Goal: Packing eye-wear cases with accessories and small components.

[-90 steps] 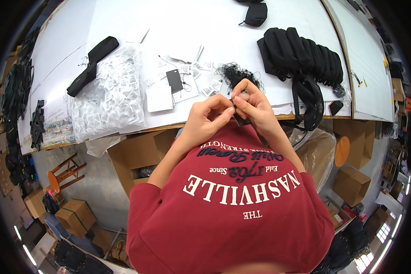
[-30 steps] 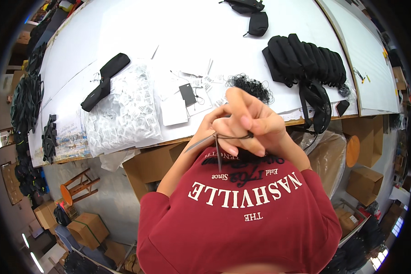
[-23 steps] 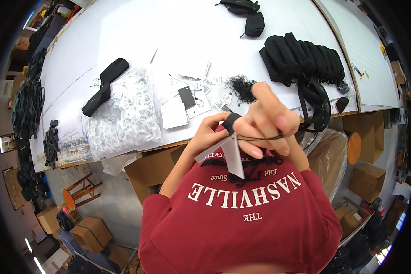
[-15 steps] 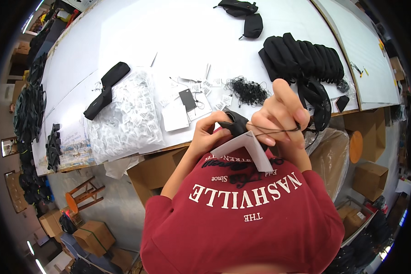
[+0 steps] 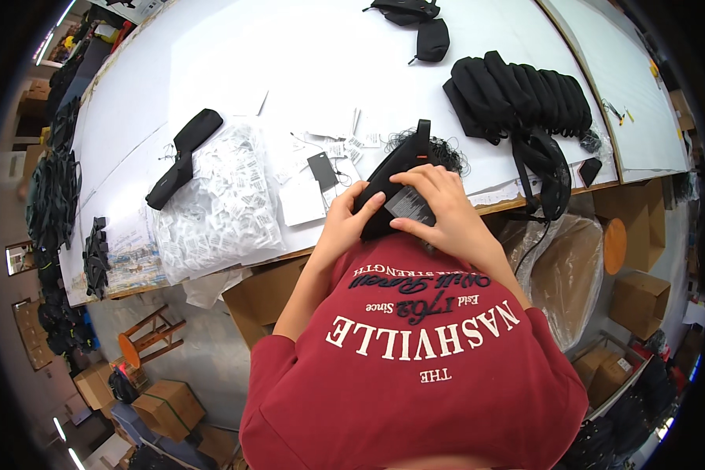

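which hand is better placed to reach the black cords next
Probably the right hand: it lies nearer the black cords, while the left hand grips the black pouch farther off.

Looks like a workshop, with a big table (image 5: 290, 55), many black bags (image 5: 517, 94), lots of white tags (image 5: 219, 200), and brown boxes (image 5: 167, 409).

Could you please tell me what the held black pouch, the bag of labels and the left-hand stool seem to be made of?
Pouch: probably fabric, matte black, judging by its dull surface; weave unclear. Bag: seemingly thin clear plastic, glossy, with wrinkles and labels showing through. Stool: likely wood, from its orange-brown colour; varnish unclear.
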Demonstrator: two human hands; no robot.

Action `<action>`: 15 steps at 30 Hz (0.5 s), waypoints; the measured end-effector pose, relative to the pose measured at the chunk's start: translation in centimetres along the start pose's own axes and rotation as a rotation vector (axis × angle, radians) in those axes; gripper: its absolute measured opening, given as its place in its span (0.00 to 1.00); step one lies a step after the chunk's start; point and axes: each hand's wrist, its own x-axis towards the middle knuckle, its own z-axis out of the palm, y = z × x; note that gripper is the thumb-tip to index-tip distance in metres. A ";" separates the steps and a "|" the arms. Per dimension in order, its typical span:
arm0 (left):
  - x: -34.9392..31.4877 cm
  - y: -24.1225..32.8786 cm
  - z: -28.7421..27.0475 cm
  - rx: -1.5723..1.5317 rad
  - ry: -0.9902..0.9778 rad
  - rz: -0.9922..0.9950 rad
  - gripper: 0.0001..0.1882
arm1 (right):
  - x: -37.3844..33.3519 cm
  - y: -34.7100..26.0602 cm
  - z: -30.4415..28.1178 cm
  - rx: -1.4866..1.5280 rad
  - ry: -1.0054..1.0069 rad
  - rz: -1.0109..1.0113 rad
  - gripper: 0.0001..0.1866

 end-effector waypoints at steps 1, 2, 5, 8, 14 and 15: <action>0.3 0.1 -0.2 -0.052 -0.023 -0.072 0.10 | -0.1 -0.1 0.1 -0.011 -0.033 0.013 0.27; 0.6 0.2 -0.3 -0.105 -0.046 -0.144 0.11 | -0.1 -0.2 0.2 -0.023 -0.065 0.026 0.26; 1.3 -0.9 -0.8 -0.166 -0.037 -0.153 0.12 | -0.2 -0.6 -0.3 0.163 -0.152 0.072 0.24; 1.5 -1.2 -1.1 -0.202 -0.007 -0.142 0.12 | -0.5 -0.6 -0.6 0.236 -0.227 0.042 0.23; 1.3 -0.9 -1.1 -0.297 0.091 -0.102 0.10 | -1.7 -0.4 0.3 0.312 -0.106 0.024 0.22; 1.2 -1.1 -1.1 -0.300 0.107 -0.075 0.10 | -2.0 -0.4 0.5 0.396 -0.045 0.048 0.22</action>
